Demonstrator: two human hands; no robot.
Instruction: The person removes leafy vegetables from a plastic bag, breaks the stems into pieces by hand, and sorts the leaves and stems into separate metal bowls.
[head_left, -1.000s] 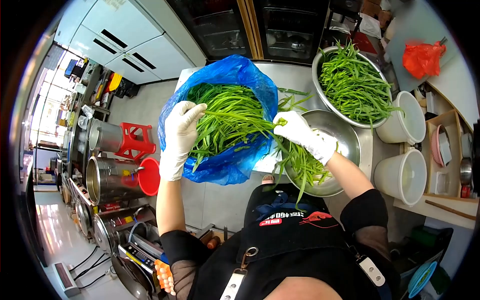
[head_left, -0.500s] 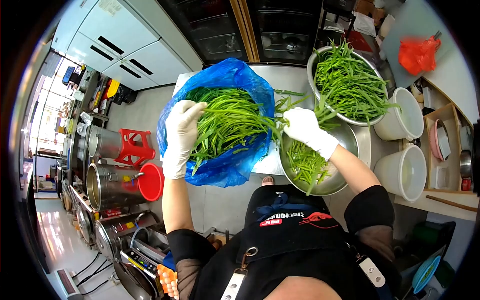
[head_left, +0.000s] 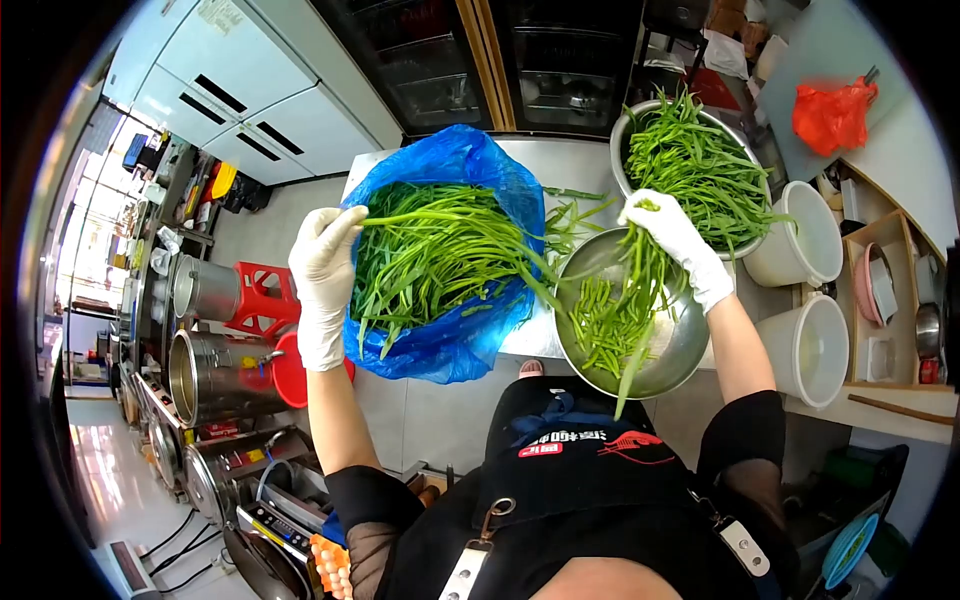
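Note:
White gloves cover both of my hands. My left hand [head_left: 325, 255] pinches the ends of several water spinach stalks [head_left: 410, 214] at the left rim of a blue plastic bag [head_left: 450, 355]. These stalks stretch across the bag, which is full of the same greens. A bunch of water spinach [head_left: 645, 270] hangs from my closed right hand [head_left: 672, 228], over the back of a steel bowl [head_left: 680, 365]. Short cut stems [head_left: 600, 330] lie in that bowl. Behind my right hand, a second steel bowl [head_left: 618, 160] is heaped with long leafy greens [head_left: 700, 170].
Loose leaves [head_left: 575, 215] lie on the steel table [head_left: 575, 160] between bag and bowls. Two white buckets [head_left: 810, 235] stand at the right. On the left are a red stool [head_left: 265, 295], metal pots [head_left: 200, 375] and a fridge [head_left: 240, 90].
My left hand has moved left, drawing the stalk ends toward the bag's rim. My right hand has shifted right, away from the bag, with its bunch now hanging over the bowl.

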